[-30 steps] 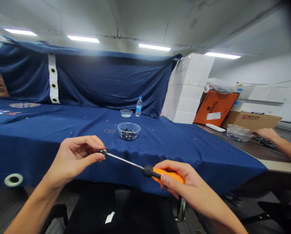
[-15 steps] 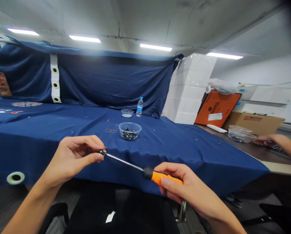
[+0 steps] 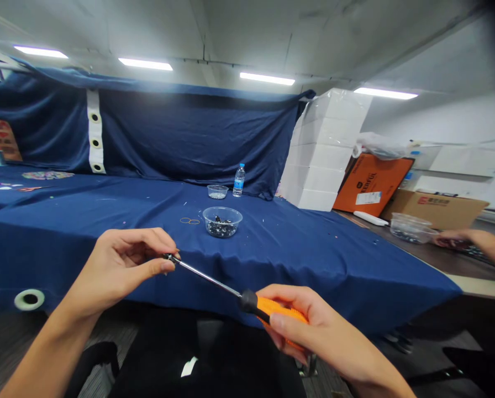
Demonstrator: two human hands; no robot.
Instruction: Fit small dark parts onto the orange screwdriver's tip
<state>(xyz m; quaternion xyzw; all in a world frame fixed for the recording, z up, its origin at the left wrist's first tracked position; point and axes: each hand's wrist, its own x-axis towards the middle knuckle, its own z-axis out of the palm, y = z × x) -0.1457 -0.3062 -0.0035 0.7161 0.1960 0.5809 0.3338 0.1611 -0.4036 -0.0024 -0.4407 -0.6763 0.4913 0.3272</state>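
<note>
My right hand (image 3: 309,334) is wrapped round the orange handle of a screwdriver (image 3: 231,287), whose steel shaft points up and left. My left hand (image 3: 121,265) pinches a small dark part (image 3: 169,257) between thumb and fingers, held right against the screwdriver's tip. Both hands are in front of the near edge of a table covered in blue cloth (image 3: 297,249). A clear plastic bowl (image 3: 222,221) with small dark pieces in it stands on the cloth beyond my hands.
Farther back stand a smaller clear bowl (image 3: 217,191) and a water bottle (image 3: 239,180). White foam boxes (image 3: 324,149), an orange box (image 3: 369,185) and a cardboard box (image 3: 436,207) sit at the right. Another person's hand (image 3: 471,240) reaches beside a clear tub (image 3: 409,228).
My right hand has dropped slightly with the handle, so the shaft tilts more steeply. My left hand stays pinched at the tip. The other person's hand has shifted a little.
</note>
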